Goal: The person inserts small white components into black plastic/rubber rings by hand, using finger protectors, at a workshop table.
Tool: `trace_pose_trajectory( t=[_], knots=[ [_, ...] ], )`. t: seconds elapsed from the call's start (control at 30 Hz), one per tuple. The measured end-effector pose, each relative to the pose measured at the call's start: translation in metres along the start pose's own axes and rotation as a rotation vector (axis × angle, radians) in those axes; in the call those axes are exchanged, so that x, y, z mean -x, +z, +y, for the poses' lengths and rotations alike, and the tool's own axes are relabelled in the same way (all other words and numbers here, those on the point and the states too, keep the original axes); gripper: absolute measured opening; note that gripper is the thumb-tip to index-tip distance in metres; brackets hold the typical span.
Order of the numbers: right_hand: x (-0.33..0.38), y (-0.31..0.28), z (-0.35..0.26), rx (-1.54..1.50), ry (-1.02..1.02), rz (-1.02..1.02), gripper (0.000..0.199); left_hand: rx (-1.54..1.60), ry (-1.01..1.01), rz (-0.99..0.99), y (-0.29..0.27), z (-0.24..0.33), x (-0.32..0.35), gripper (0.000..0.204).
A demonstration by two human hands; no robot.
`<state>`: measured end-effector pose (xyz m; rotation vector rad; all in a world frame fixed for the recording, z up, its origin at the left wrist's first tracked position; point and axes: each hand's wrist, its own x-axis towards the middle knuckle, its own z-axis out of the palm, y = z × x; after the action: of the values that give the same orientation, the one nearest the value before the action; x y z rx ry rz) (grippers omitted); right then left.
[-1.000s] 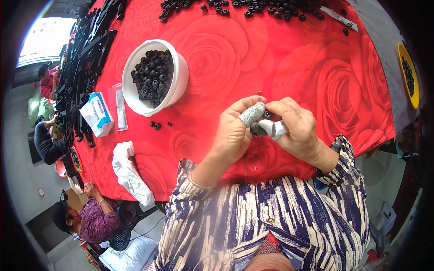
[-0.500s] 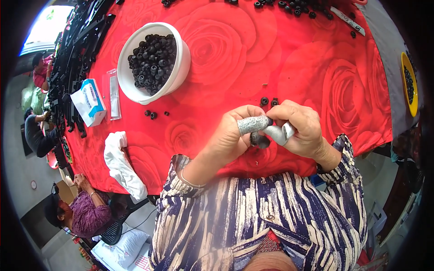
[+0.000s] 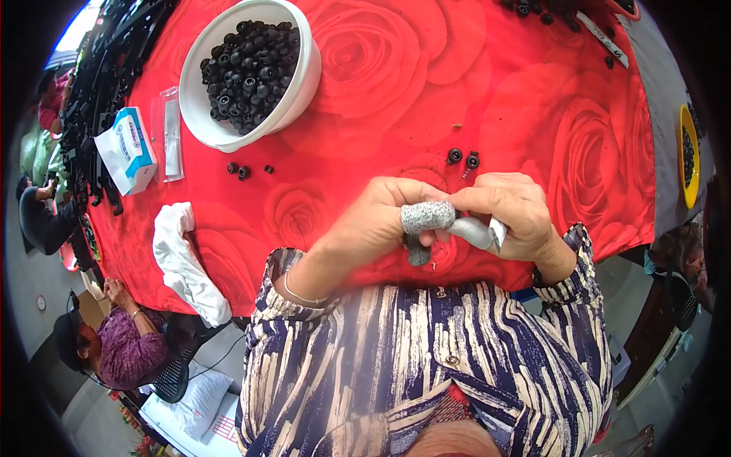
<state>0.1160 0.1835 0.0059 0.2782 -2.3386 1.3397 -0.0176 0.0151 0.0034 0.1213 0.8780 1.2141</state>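
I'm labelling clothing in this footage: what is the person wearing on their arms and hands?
Both arms have navy-and-cream striped sleeves with patterned cuffs. The left hand has a thin bracelet at the wrist and a grey knitted finger cot; the right hand has a smoother grey one.

This looks like a small assembly workshop for hand piecework. A long bench (image 3: pixel 426 91) under a red rose-print cloth carries a white bowl (image 3: pixel 301 84) heaped with small black parts, with loose ones (image 3: pixel 454 155) scattered at 12 o'clock. Stacks of black plastic pieces (image 3: pixel 106 68) line the 10 o'clock edge, and other workers (image 3: pixel 114 346) sit at 8 o'clock.
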Motion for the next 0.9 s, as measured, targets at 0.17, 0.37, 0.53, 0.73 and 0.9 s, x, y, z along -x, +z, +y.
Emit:
trace_pose_trajectory(
  t=[0.17,0.37,0.53,0.73,0.9],
  knots=[
    [0.002,0.008,0.001,0.034,-0.038,0.09,0.029,0.103,0.163,0.004,0.002,-0.011,0.0,0.02],
    [0.002,0.002,-0.002,0.176,-0.108,0.051,0.03,0.087,0.216,0.096,0.011,-0.01,0.005,0.023],
    [0.003,-0.002,-0.004,0.328,-0.147,-0.02,0.026,0.055,0.304,0.119,0.013,-0.016,0.006,0.024],
    [-0.001,-0.011,-0.011,-0.218,0.381,0.002,0.032,0.068,0.352,0.118,0.01,-0.018,0.004,0.025],
    [0.006,-0.001,-0.005,-0.185,0.439,-0.003,0.026,0.119,0.352,0.104,0.005,-0.019,0.003,0.026]
  ],
)
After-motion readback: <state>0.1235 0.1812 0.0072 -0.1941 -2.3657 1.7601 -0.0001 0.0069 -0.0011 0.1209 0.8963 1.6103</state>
